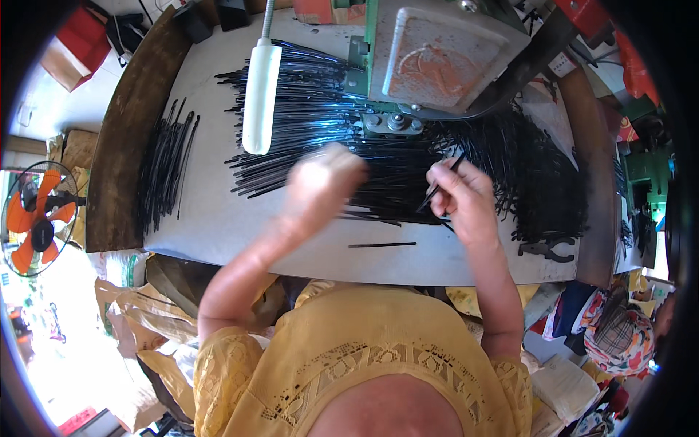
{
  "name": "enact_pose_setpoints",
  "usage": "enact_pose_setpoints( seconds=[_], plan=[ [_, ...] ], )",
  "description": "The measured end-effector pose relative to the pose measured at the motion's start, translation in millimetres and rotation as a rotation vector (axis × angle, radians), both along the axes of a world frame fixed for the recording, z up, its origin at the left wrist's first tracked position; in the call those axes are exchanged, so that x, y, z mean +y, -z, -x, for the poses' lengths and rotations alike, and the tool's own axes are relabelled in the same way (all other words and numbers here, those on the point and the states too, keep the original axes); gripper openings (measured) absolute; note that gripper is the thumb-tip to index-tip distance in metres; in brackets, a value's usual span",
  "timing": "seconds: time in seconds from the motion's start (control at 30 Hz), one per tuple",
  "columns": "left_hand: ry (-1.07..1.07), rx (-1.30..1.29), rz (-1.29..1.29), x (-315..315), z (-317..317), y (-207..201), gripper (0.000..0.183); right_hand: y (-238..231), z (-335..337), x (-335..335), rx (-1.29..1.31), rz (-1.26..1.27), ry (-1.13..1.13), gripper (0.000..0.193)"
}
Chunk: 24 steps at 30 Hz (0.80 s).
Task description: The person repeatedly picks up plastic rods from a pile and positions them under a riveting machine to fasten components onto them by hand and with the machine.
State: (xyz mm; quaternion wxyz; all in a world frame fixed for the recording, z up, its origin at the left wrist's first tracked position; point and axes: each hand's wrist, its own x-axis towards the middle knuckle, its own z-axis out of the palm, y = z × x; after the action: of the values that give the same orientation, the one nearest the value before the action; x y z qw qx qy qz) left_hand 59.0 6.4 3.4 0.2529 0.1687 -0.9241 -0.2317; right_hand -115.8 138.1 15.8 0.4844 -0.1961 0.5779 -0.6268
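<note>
My right hand (466, 197) is closed, its thumb and fingers pinching a thin black stick-like piece (431, 198) that slants down to the left. I cannot tell whether that piece is a strip or a slim tool. My left hand (324, 182), smeared by motion, hovers over the left part of a wide pile of black strips (291, 164); its fingers do not show clearly. Beyond both hands stands a green machine (371, 58) with a worn metal cover, its small bolted metal block (393, 124) low over the strips. A single black strip (382, 245) lies nearer to me.
A white lamp (261, 98) on a flexible stem hangs above the pile. More black strips (169, 167) lie at the table's left, and a tangled dark heap (546, 175) at its right. Black pliers (546, 251) rest near the front right. Raised wooden boards (120, 167) edge the table.
</note>
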Motion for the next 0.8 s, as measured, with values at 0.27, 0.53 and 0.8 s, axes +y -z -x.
enact_pose_setpoints(
  seconds=[0.27, 0.53, 0.8],
  plan=[
    [-0.296, -0.193, 0.242, -2, -25, 24, 0.018, 5, 7, -7, -0.017, 0.034, -0.003, 0.015],
    [-0.159, 0.172, -0.092, 23, 5, 24, 0.021, 13, 11, -9, -0.021, -0.008, -0.042, 0.016],
    [-0.262, -0.223, 0.267, -22, -40, 21, 0.014, 10, 19, -7, -0.043, -0.014, -0.030, 0.015]
  ],
)
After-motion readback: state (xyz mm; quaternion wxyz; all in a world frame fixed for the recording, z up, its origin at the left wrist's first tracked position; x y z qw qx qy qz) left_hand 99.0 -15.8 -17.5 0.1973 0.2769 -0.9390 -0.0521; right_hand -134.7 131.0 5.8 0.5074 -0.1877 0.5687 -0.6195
